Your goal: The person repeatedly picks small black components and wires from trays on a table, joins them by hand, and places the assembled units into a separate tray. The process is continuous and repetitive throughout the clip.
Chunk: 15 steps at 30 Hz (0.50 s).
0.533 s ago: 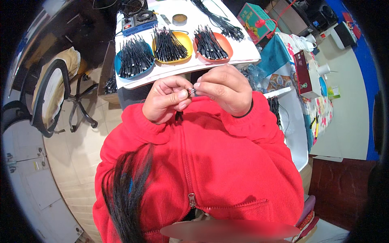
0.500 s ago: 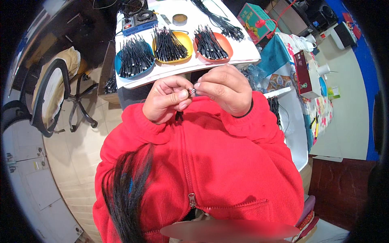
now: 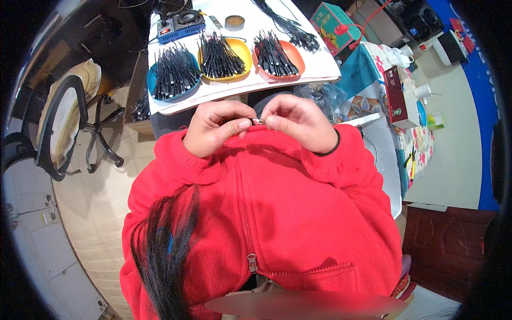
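Note:
In front of my chest, my left hand [image 3: 217, 128] pinches a cable end with thin stripped wires [image 3: 257, 121] between thumb and forefinger. From the other side my right hand [image 3: 302, 122] pinches the far end of the same wires, its fingers curled in. The short coloured wires span the small gap between both thumbs; most of the cable is hidden by the hands. Beyond the hands, at the table's near edge, stand a blue tray [image 3: 154, 87], a yellow tray [image 3: 247, 50] and an orange tray [image 3: 300, 53], each heaped with short black cables.
On the white table [image 3: 202, 8] are a blue device [image 3: 181, 33] with dials, a round tin [image 3: 234, 23] and a bundle of longer black cables [image 3: 298, 33]. A green box [image 3: 335, 28] and a dark red box [image 3: 401, 98] stand right. An office chair [image 3: 66, 125] is left.
My right hand has turned and lowered, fingers now curled nearer the left hand. The wires between the hands now lie level. The view has shifted slightly.

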Motion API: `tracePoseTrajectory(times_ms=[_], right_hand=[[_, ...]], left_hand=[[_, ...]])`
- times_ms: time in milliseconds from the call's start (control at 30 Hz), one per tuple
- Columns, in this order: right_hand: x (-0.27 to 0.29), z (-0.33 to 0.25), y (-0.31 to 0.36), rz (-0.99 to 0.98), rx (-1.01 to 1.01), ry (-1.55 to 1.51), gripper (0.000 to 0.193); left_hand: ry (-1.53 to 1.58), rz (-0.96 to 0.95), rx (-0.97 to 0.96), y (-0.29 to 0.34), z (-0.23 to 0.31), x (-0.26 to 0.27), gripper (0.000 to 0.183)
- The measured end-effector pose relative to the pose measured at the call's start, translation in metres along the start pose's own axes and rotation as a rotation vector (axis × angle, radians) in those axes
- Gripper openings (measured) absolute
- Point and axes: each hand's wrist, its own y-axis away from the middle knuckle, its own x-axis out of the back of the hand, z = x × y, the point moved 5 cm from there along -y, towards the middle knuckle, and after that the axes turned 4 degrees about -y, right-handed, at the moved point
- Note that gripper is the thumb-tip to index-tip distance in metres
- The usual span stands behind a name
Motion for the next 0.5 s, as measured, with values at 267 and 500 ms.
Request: tracePoseTrajectory(times_ms=[267,500], right_hand=[[-0.020,-0.039,0.010,0.193,0.872,1.008,0.022],[-0.007,0.018,0.010,0.168,-0.188,-0.342,0.012]], left_hand=[[0.556,0.005,0.155,0.001,-0.022,-0.011,0.013],[-0.347,0.123,-0.139,0.007,0.000,-0.009,0.012]])
